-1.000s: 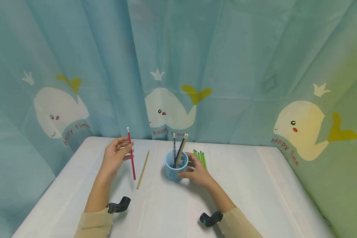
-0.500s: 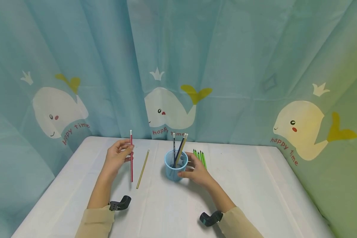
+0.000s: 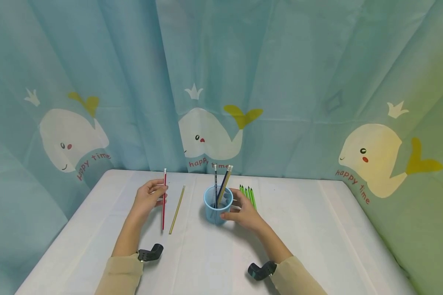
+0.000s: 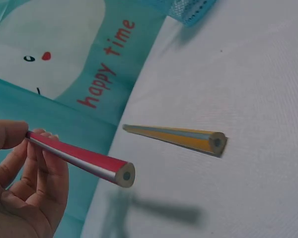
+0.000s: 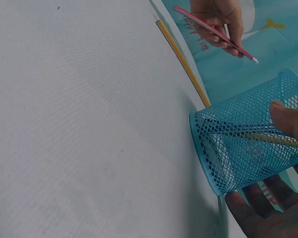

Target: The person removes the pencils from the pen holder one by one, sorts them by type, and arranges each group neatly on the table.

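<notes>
- Pencil (image 3: 163,215), red, pinched btwn thumb & fingers of L hand (image 3: 147,198), raised off the white table (image 3: 299,237); white-tipped end pts away from the person, blunt end toward L wrist cam (image 3: 151,253).
- Yellow pencil (image 3: 176,211) lies on table, R of the red one, apart from it, approx. btwn L hand & cup.
- Blue mesh cup (image 3: 215,218) stands upright on table w/ several pencils (image 3: 227,180) leaning inside; R hand (image 3: 248,214) grasps its side, thumb in front, fingers behind.
- Green pencils (image 3: 253,199) lie in a row just beyond R hand, dark tips twd curtain, partly hidden.
- Bkgd: blue-green curtain (image 3: 302,82), whale prints (image 3: 210,137), "happy time" lettering.
</notes>
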Motion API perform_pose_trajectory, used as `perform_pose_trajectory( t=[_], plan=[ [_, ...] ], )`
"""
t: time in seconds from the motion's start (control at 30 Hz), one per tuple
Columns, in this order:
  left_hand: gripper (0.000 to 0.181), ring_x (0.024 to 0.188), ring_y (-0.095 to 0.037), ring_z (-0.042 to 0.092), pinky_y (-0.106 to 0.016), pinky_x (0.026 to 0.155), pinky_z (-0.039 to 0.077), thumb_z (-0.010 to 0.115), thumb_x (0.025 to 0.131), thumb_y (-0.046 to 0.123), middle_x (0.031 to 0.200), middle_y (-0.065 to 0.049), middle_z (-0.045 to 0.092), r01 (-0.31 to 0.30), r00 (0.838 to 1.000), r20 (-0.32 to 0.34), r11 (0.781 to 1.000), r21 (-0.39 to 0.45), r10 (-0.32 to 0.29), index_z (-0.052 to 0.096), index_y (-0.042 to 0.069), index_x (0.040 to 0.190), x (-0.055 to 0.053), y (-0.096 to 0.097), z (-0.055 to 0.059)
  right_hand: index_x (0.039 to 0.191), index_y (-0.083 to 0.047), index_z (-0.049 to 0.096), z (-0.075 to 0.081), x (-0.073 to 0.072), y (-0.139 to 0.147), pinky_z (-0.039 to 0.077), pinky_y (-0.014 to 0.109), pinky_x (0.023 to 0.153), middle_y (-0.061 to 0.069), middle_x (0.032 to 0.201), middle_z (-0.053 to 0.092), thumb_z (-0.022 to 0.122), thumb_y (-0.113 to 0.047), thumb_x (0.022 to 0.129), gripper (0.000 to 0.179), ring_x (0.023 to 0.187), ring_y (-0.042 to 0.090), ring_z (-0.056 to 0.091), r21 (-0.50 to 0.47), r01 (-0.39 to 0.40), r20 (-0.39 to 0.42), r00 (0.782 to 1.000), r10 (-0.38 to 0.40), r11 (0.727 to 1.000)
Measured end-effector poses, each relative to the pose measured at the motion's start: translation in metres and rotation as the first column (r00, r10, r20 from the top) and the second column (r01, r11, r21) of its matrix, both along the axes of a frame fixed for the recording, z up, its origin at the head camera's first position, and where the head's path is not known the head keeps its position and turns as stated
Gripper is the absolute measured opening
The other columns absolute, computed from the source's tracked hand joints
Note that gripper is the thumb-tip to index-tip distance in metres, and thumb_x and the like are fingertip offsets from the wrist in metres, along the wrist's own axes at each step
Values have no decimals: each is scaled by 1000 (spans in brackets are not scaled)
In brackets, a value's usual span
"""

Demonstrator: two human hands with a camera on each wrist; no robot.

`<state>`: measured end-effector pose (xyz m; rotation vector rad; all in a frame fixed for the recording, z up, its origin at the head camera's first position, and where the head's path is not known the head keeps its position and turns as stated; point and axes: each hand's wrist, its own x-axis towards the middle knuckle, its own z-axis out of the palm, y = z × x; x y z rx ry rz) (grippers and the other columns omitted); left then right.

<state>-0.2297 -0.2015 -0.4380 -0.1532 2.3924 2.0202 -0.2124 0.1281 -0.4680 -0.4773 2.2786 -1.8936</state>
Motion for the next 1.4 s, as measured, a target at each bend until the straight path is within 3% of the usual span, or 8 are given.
perform_pose_trajectory(
  t=[0.2,0.43,0.67,1.07,1.4],
  plan=[
    [44,84,-7,60,-21,70,58,61,100,17,119,-19,63,20,1000,13,1000,-17,-20,49,-1,138,-4,2,-10,145,-9,45,0,1,0,46,52,107,19,142,52,84,-3,75,80,129,42,52,-9,3,5,1000,-3,1000],
    [41,76,-7,59,-23,64,56,61,100,15,112,-17,65,39,999,22,998,-41,-38,51,-3,135,-6,4,-18,145,-11,45,0,1,0,46,53,107,17,143,52,85,-5,76,80,131,41,51,2,3,18,1000,-3,1000],
    [38,71,-11,59,-23,59,55,59,100,13,115,-25,62,36,999,26,997,-73,-34,53,-3,134,-10,7,-24,145,-15,46,-1,-1,-1,46,51,108,12,142,54,86,-6,75,81,131,38,52,13,6,20,1000,-6,1000],
    [36,70,-12,61,-23,59,54,60,98,13,107,-15,66,35,998,60,979,-203,-23,57,0,131,-16,11,-34,145,-13,45,-2,-1,0,47,50,107,15,141,54,85,-4,75,81,130,39,53,9,-3,12,1000,2,1000],
    [37,68,-11,59,-23,59,51,65,94,15,106,-18,68,27,999,34,949,-315,-17,60,-1,127,-18,14,-37,145,-10,44,-2,0,1,46,51,107,18,143,52,84,-5,76,80,131,41,51,5,-6,8,1000,6,1000]
  ],
)
